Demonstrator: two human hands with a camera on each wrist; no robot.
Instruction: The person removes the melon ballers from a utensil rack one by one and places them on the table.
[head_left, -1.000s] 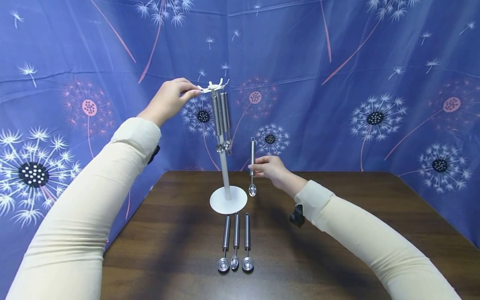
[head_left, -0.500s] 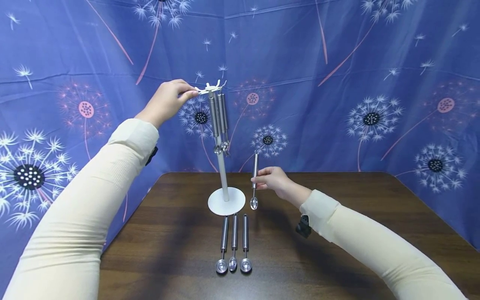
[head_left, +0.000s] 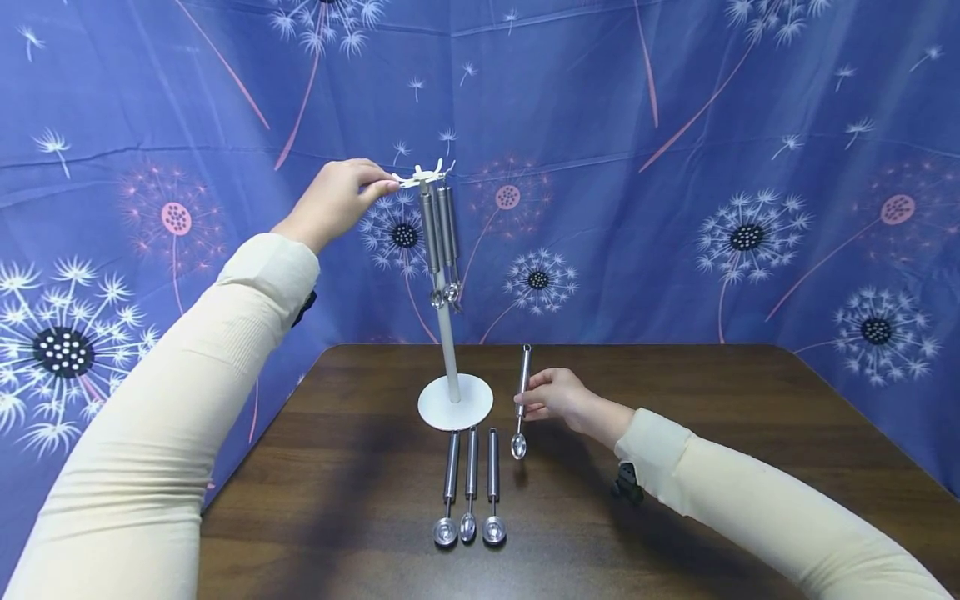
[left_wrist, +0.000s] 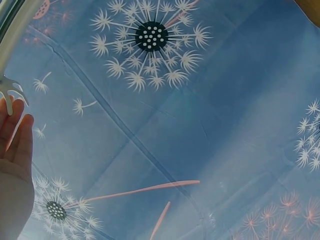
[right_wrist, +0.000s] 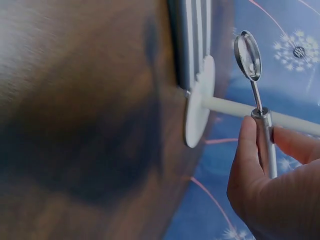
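My right fingers [right_wrist: 247, 156] pinch a near-upright spoon [head_left: 524, 373] right of the stand [head_left: 447, 346], whose hook [head_left: 410, 181] my left fingers [head_left: 375, 174] pinch.

Soft shadows are cast left and right across the evenly lit worktop [head_left: 720, 400], with pale glare at the near side. Highlights are caught by the held utensil [right_wrist: 261, 115]; the right wrist view is slightly blurred.

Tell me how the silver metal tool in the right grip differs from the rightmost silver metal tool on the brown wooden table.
The held tool has an oval-looking head; the tabletop tool has a round one. The held tool is nearly upright, pinched in the right grip; the tabletop tool lies on the table. Both have slim silver handles.
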